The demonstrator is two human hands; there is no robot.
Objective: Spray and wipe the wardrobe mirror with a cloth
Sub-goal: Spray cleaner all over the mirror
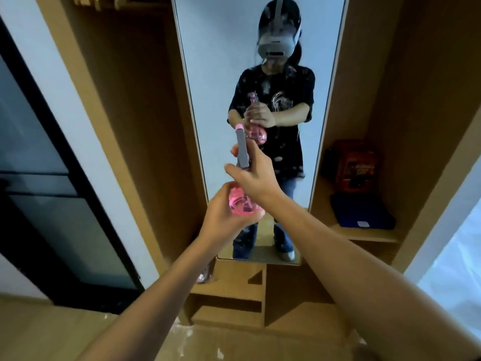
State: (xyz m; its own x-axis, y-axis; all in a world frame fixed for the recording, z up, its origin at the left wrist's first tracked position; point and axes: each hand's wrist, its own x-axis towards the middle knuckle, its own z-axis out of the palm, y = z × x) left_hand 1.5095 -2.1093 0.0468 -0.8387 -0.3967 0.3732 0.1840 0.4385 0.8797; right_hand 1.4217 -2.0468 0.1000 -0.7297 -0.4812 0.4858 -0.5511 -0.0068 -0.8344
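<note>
A tall wardrobe mirror (221, 74) stands straight ahead, speckled with spray droplets and reflecting a person. I hold a pink spray bottle (240, 201) with a grey spray head (242, 149) up in front of the mirror's lower half. My left hand (223, 217) cups the round pink base from below. My right hand (253, 173) grips the neck and grey head, fingers curled around it. The nozzle points at the glass. No cloth shows in either hand.
The mirror sits inside an open wooden wardrobe (125, 105). A shelf at right (364, 234) holds a dark blue folded item (361, 212) and a red box (356, 165). A dark glass door (39, 178) stands at left. Wooden steps (229, 303) lie below the mirror.
</note>
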